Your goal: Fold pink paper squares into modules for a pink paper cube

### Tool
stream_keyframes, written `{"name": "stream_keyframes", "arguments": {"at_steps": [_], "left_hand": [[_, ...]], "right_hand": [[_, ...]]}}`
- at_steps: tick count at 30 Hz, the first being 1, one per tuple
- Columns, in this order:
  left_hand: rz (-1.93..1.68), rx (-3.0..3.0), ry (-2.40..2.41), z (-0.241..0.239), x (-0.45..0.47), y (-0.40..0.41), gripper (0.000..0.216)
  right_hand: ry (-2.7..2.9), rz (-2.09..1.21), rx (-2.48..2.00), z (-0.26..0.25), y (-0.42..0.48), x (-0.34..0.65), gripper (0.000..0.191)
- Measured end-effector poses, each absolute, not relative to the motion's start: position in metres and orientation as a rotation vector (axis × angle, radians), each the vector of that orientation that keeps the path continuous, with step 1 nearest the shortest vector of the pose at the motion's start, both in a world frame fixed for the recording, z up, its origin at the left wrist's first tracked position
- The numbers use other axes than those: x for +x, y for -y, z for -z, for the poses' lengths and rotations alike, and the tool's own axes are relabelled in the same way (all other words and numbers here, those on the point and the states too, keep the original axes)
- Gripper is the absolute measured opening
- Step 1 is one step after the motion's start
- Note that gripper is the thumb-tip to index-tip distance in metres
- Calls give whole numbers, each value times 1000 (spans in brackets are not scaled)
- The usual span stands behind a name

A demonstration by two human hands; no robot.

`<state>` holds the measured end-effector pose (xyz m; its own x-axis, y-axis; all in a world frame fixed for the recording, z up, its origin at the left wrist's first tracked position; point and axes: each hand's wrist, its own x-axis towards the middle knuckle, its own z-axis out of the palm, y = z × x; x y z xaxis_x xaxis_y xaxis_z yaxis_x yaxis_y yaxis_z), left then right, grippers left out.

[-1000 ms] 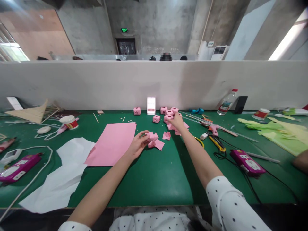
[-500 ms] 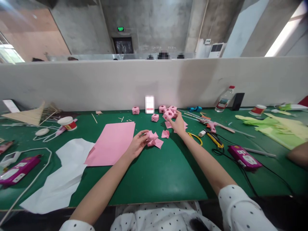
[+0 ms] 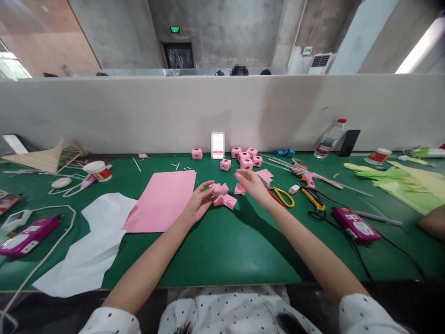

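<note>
My left hand (image 3: 200, 203) is closed, its thumb and fingertips pinching a partly assembled pink folded-paper piece (image 3: 219, 189). Just under that piece, another pink folded piece (image 3: 226, 201) lies on the table. My right hand (image 3: 253, 186) hovers to the right, fingers stretched out toward the left and holding nothing that I can see. Beside its fingertips is a small pink folded unit (image 3: 239, 189), partly covered by the hand. Beyond it sits a cluster of finished pink paper cubes (image 3: 246, 163). Single cubes stand apart, one nearer (image 3: 225, 164) and one farther left (image 3: 197, 154).
Pink sheets (image 3: 162, 199) and white paper (image 3: 100, 246) lie left. A lit phone (image 3: 218, 146) leans on the partition (image 3: 156, 116). Scissors (image 3: 285, 197), a utility knife (image 3: 313, 199), a pink glue gun (image 3: 308, 178), a purple pack (image 3: 356, 226) and a bottle (image 3: 330, 139) are right.
My right hand has let go of a pink cube at the cluster and come back nearer to me, its fingers now outstretched. The left hand keeps its pink piece. The view has tilted slightly down.
</note>
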<state>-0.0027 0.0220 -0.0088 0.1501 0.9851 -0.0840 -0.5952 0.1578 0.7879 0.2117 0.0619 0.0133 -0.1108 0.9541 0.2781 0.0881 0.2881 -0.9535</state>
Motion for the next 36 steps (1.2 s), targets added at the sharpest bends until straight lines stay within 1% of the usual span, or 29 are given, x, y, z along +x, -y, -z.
{"name": "stream_keyframes", "arguments": {"at_steps": [2, 4, 9, 15, 17, 22, 24, 27, 31, 36], "left_hand": [[-1267, 685, -698, 8, -2, -21, 38], [-1253, 698, -687, 7, -1, -20, 38], [-1258, 710, -696, 6, 0, -20, 37], [-1308, 668, -739, 4, -2, -22, 35], [-1324, 660, -750, 4, -3, -23, 35], [-1320, 645, -759, 6, -3, -25, 37], [-1317, 648, -757, 7, -3, -25, 36], [-1314, 670, -762, 9, -4, -25, 38], [-1316, 723, -779, 11, -4, -25, 40], [-1308, 766, -768, 12, -3, -24, 41]], "right_hand": [[1476, -1203, -994, -9, -40, 198, 48], [1475, -1288, -1002, -3, -27, 188, 54], [1415, -1308, -971, 1, -23, 186, 45], [1428, -1266, -982, 3, -32, 201, 45], [1457, -1175, -1004, 6, -35, 205, 45], [1684, -612, -1052, 17, -43, 216, 42], [1746, -450, -1042, 19, -45, 220, 40], [1778, -314, -1032, 19, -47, 226, 34], [1974, -200, -1008, 24, -50, 227, 16], [2151, 56, -1075, 39, -56, 224, 17]]}}
